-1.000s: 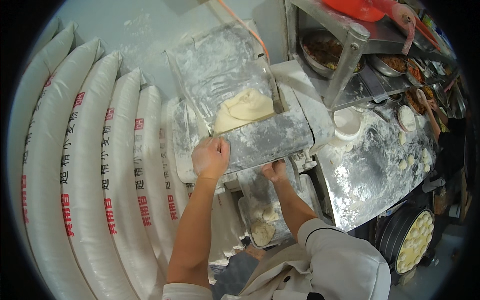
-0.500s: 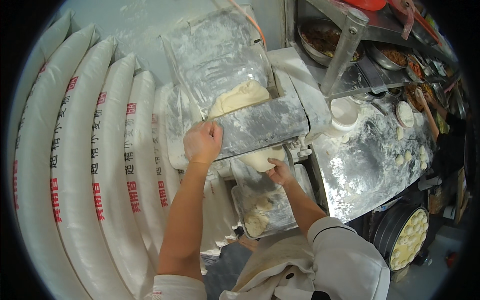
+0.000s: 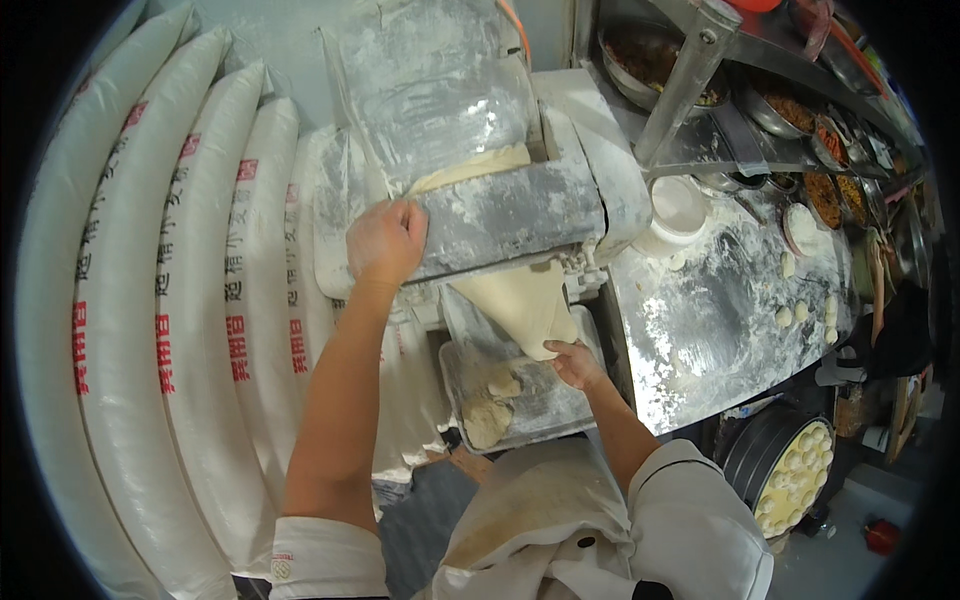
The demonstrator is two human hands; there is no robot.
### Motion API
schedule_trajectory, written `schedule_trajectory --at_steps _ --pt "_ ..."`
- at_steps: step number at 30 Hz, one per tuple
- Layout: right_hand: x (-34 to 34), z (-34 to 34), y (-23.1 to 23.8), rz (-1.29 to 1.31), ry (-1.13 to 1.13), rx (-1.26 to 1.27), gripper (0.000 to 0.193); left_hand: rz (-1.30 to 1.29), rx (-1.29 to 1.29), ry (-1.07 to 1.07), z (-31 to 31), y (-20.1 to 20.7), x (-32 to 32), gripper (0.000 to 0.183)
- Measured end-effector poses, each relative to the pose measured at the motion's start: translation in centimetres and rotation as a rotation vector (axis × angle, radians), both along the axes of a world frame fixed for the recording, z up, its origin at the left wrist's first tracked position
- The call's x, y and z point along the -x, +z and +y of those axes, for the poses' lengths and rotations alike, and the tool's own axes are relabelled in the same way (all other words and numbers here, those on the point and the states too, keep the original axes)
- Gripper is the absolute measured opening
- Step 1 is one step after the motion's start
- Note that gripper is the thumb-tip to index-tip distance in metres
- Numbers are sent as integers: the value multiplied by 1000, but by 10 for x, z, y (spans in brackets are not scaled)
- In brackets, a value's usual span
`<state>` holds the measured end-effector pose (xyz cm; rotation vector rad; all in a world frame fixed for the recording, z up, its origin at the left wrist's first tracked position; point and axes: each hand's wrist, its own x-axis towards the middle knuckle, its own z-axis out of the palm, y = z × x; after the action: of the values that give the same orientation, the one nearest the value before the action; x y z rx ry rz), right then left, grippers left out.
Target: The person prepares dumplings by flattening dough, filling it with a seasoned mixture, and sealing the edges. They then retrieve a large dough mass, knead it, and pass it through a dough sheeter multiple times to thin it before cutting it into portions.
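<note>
A floury metal dough sheeter [image 3: 510, 215] stands in front of me. My left hand [image 3: 388, 240] is closed in a fist at the left end of its front cover; whatever lies inside the fingers is hidden. A strip of pale dough [image 3: 470, 170] shows behind the cover, at the foot of the sloping feed plate [image 3: 440, 90]. Below the cover hangs a smooth dough sheet [image 3: 515, 300], narrowing toward its lower corner. My right hand [image 3: 573, 364] pinches that corner between thumb and fingers, above a metal tray [image 3: 550, 405] holding rough dough lumps [image 3: 488, 420].
Tall white sacks [image 3: 190, 300] line the left side. On the right, a floured worktable [image 3: 690, 330] carries a white tub [image 3: 678, 215] and small dough pieces [image 3: 790, 317]. Filling bowls [image 3: 650, 70] sit behind a metal post. A round steamer [image 3: 795, 480] of buns stands lower right.
The dough sheet below the cover has grown longer, and my right hand has moved down with its corner. Less dough shows above the cover. My left hand stays at the cover's left end.
</note>
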<state>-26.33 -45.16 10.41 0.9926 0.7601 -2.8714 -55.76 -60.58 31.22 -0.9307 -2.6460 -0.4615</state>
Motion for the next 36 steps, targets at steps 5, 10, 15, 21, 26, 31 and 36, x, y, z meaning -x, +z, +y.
schedule_trajectory --at_steps 5,10,15,21,26,31,36 --pt "-38 -14 -13 13 64 -92 49 -4 -5 18 1 0 0 30" --pt "-65 -31 3 -135 163 -187 48 -19 -26 31 -3 0 -2 31" --pt "5 -43 -19 45 41 58 35 -73 6 61 -11 7 -4 30" --pt "147 12 -137 252 -35 100 20 -68 -1 0 25 6 2 27" --pt "151 -15 -80 352 -33 250 36 -79 22 62 -23 6 -1 28" --pt "198 65 -130 898 -135 421 41 -45 -72 -83 34 11 5 30" --pt "163 -30 -82 70 -248 247 37 -60 -38 46 -16 2 0 31"
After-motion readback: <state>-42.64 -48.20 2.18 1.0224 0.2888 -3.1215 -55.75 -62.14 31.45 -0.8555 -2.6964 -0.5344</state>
